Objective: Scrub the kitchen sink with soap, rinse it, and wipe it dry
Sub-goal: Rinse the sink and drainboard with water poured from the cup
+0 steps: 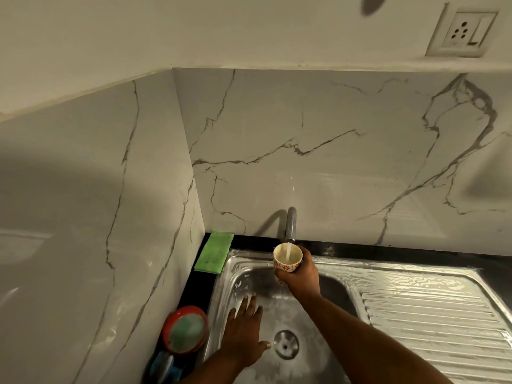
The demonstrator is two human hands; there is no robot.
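My right hand (300, 275) grips a cup (287, 258) under the running tap (291, 224). My left hand (245, 332) lies flat, fingers spread, in the wet steel sink (279, 309), marble walls (318, 151) behind.

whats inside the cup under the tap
Pale, cloudy water fills the cup partway, and a thin stream from the tap falls into it. The water hides the cup's bottom, and the right hand gripping it covers its lower wall.

Black counter (198, 286) holds steel sink (360, 268), green cloth (214, 252) in back corner, red dish (185, 329) at left edge.
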